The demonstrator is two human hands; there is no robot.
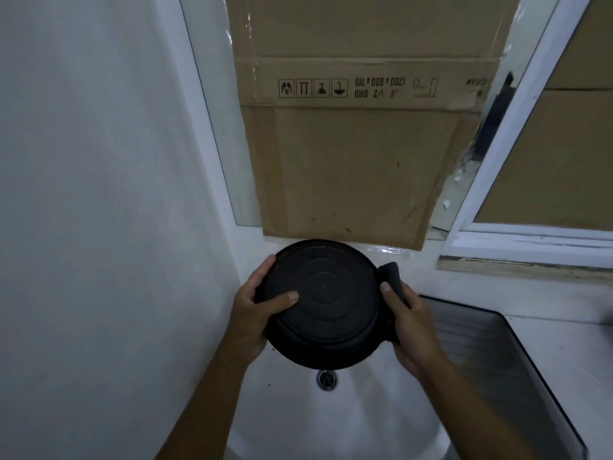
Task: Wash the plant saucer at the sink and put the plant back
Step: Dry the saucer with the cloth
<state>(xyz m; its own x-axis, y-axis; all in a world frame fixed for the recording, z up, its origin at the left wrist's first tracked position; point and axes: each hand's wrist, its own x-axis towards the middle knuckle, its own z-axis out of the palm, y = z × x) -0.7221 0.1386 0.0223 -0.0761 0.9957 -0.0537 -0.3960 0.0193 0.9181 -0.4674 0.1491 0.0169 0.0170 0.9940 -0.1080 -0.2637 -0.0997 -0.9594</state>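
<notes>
1. Two bare forearms, entering from the lower edge of the frame; both reach up over the basin so the work stays above it.
2. One white ceramic sink basin point(381, 410), lower centre, with one round metal drain point(327, 379); probably placed to catch drips from the piece held over it.
3. One left hand point(255, 313), centre left: thumb laid flat on the ringed face, fingers curled round the far rim, clamping the piece tilted toward the camera.
4. One right hand point(411, 330), centre right: fingers pressed together, thumb pinching one dark folded cloth point(393, 277) against the rim, likely for wiping.
5. One round black plastic plant saucer point(323, 303), centre of frame, held in the air above the drain between both hands; no running water is visible.
6. One dark ribbed draining board point(491, 353), lower right, beside the basin.
7. One brown cardboard sheet point(358, 161), upper centre, taped over the window glass; a second cardboard panel shows at upper right.
8. Plant: not in view.
</notes>
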